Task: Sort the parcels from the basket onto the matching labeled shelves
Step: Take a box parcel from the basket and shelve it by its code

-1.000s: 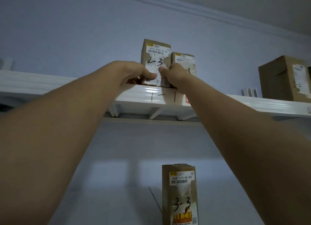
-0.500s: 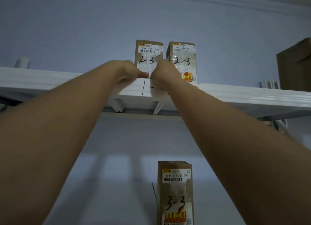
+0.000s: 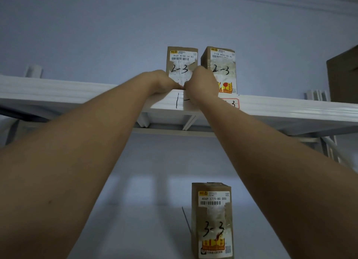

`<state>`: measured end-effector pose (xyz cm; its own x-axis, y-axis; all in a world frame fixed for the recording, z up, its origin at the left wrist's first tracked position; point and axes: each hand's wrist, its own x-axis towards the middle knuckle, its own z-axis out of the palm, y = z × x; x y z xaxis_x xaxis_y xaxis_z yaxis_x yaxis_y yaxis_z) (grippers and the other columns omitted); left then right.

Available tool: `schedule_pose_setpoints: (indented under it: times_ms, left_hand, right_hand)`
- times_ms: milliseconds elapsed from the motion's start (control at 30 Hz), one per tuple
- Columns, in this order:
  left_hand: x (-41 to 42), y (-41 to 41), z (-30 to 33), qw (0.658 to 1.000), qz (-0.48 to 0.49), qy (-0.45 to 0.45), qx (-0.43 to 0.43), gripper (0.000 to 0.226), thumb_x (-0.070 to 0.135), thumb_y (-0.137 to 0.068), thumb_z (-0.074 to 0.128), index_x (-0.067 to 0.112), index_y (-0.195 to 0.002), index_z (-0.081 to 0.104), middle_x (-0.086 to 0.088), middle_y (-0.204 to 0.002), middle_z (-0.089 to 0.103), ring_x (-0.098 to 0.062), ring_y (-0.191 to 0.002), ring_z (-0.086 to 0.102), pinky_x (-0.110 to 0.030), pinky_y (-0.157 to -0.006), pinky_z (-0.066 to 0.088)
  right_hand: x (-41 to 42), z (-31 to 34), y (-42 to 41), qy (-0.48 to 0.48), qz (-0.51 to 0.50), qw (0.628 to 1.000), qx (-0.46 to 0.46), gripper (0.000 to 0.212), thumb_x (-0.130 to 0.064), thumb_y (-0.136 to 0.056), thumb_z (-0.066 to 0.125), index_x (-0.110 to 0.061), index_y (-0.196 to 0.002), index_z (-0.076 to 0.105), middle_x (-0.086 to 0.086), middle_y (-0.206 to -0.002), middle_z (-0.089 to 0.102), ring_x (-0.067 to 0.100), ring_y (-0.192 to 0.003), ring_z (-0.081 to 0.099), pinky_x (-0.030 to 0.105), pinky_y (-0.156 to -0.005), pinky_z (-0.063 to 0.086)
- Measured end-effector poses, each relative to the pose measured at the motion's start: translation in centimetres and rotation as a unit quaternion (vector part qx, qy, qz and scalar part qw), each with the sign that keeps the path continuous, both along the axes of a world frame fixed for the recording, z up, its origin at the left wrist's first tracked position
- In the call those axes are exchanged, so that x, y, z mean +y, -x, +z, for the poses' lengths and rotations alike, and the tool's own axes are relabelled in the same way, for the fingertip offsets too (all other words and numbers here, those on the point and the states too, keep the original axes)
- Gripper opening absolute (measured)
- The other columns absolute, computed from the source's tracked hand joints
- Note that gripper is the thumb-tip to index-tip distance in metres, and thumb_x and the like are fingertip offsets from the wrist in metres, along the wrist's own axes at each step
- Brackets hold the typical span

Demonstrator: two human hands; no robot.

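A cardboard parcel marked "2-3" (image 3: pixel 181 61) stands upright on the white top shelf (image 3: pixel 77 92). My left hand (image 3: pixel 160 81) and my right hand (image 3: pixel 201 82) both grip its lower part at the shelf's front edge, thumbs meeting in front of it. A second parcel marked "2-3" (image 3: pixel 222 65) stands right beside it, touching my right hand. The shelf's front edge carries a handwritten label starting "1-" (image 3: pixel 179 102), partly hidden by my right wrist, and a red-bordered label (image 3: pixel 232 103).
A parcel marked "3-3" (image 3: pixel 212 220) stands on the shelf below. A large brown box (image 3: pixel 342 74) sits on the top shelf at the far right. White posts rise at the shelf's left (image 3: pixel 33 71) and right (image 3: pixel 315 95). The wall is close behind.
The view has shifted left and down a little. The held parcel now stands lower on the shelf, level with its neighbour. Both hands have stayed on its base.
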<state>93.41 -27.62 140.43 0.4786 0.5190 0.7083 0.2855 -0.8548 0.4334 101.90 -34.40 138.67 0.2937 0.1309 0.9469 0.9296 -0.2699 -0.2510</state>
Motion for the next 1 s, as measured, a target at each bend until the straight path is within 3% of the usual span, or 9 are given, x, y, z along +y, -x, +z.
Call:
schedule_pose_setpoints:
  times_ms: [133, 267, 400, 533, 600, 633, 733, 833, 1000]
  left_hand:
    - [0.0, 0.6, -0.5, 1.0, 0.013, -0.017, -0.004, 0.059, 0.048, -0.087, 0.059, 0.011, -0.132, 0.049, -0.01, -0.134, 0.05, -0.027, -0.114, 0.048, -0.032, -0.092, 0.036]
    - [0.4, 1.6, -1.5, 0.995, 0.066, -0.068, -0.028, 0.04, 0.053, -0.087, 0.055, 0.015, -0.097, 0.057, -0.006, -0.1, 0.059, -0.024, -0.088, 0.054, -0.032, -0.077, 0.043]
    - [0.6, 5.3, -3.4, 0.981, -0.059, -0.065, -0.174, 0.012, 0.021, -0.09, 0.06, 0.011, -0.094, 0.065, -0.003, -0.097, 0.064, -0.018, -0.09, 0.062, -0.025, -0.075, 0.045]
    - [2.6, 12.0, -5.2, 0.973, 0.015, -0.073, -0.217, 0.01, 0.015, -0.087, 0.058, 0.01, -0.086, 0.066, 0.0, -0.086, 0.064, -0.016, -0.085, 0.063, -0.028, -0.077, 0.051]
    - [3.6, 16.4, -6.3, 0.972, 0.13, -0.129, -0.15, 0.011, 0.02, -0.087, 0.055, 0.013, -0.085, 0.063, -0.001, -0.088, 0.064, -0.02, -0.085, 0.062, -0.034, -0.075, 0.051]
    - [3.9, 18.6, -7.1, 0.959, 0.213, -0.171, -0.069, 0.011, 0.023, -0.087, 0.053, 0.015, -0.086, 0.061, -0.003, -0.091, 0.064, -0.021, -0.084, 0.059, -0.033, -0.071, 0.047]
    - [4.0, 26.0, -11.0, 0.872, 0.378, -0.228, 0.214, 0.019, 0.03, -0.09, 0.048, 0.018, -0.098, 0.059, -0.012, -0.107, 0.064, -0.03, -0.092, 0.058, -0.03, -0.07, 0.037]
    - [4.4, 33.5, -16.5, 0.808, 0.421, -0.169, 0.375, 0.03, 0.03, -0.091, 0.048, 0.013, -0.113, 0.059, -0.011, -0.113, 0.062, -0.028, -0.096, 0.057, -0.031, -0.073, 0.04]
    - [5.7, 47.9, -28.3, 0.767, 0.449, -0.009, 0.459, 0.032, 0.035, -0.093, 0.046, 0.017, -0.115, 0.061, -0.008, -0.114, 0.06, -0.026, -0.102, 0.058, -0.034, -0.082, 0.046]
  right_hand:
    - [0.0, -0.2, 0.2, -0.001, 0.012, 1.0, 0.001, 0.039, -0.012, -0.09, 0.06, -0.004, -0.125, 0.048, 0.014, -0.134, 0.043, 0.027, -0.112, 0.055, 0.031, -0.088, 0.045]
    - [0.3, -1.1, 0.3, -0.029, 0.012, 0.998, -0.045, 0.042, -0.002, -0.09, 0.054, -0.003, -0.131, 0.044, 0.016, -0.138, 0.036, 0.028, -0.116, 0.049, 0.032, -0.095, 0.043]
    - [1.1, -2.4, 1.8, -0.024, 0.008, 0.988, -0.151, 0.036, 0.007, -0.087, 0.051, -0.003, -0.122, 0.05, 0.015, -0.131, 0.042, 0.028, -0.115, 0.046, 0.036, -0.093, 0.047]
    - [3.6, -3.9, 7.2, 0.034, 0.028, 0.963, -0.264, 0.031, 0.006, -0.085, 0.044, -0.003, -0.114, 0.054, 0.014, -0.122, 0.048, 0.032, -0.11, 0.046, 0.036, -0.078, 0.04]
    - [5.3, -5.2, 11.4, 0.068, 0.06, 0.952, -0.293, 0.03, 0.001, -0.086, 0.042, -0.003, -0.113, 0.054, 0.014, -0.12, 0.05, 0.032, -0.108, 0.046, 0.035, -0.074, 0.032]
    - [5.9, -6.1, 13.6, 0.093, 0.083, 0.948, -0.292, 0.028, -0.002, -0.088, 0.042, -0.004, -0.114, 0.053, 0.014, -0.119, 0.051, 0.032, -0.108, 0.047, 0.035, -0.074, 0.032]
    - [8.4, -10.2, 21.5, 0.2, 0.183, 0.93, -0.248, 0.027, -0.015, -0.095, 0.039, -0.005, -0.118, 0.05, 0.015, -0.116, 0.057, 0.034, -0.103, 0.054, 0.035, -0.069, 0.036]
    - [11.3, -16.2, 29.6, 0.328, 0.231, 0.882, -0.249, 0.03, -0.019, -0.098, 0.037, -0.007, -0.124, 0.047, 0.015, -0.121, 0.057, 0.033, -0.104, 0.057, 0.032, -0.069, 0.036]
    - [15.4, -28.2, 43.5, 0.471, 0.315, 0.793, -0.223, 0.037, -0.029, -0.097, 0.041, -0.008, -0.128, 0.045, 0.014, -0.128, 0.052, 0.032, -0.111, 0.054, 0.035, -0.079, 0.041]
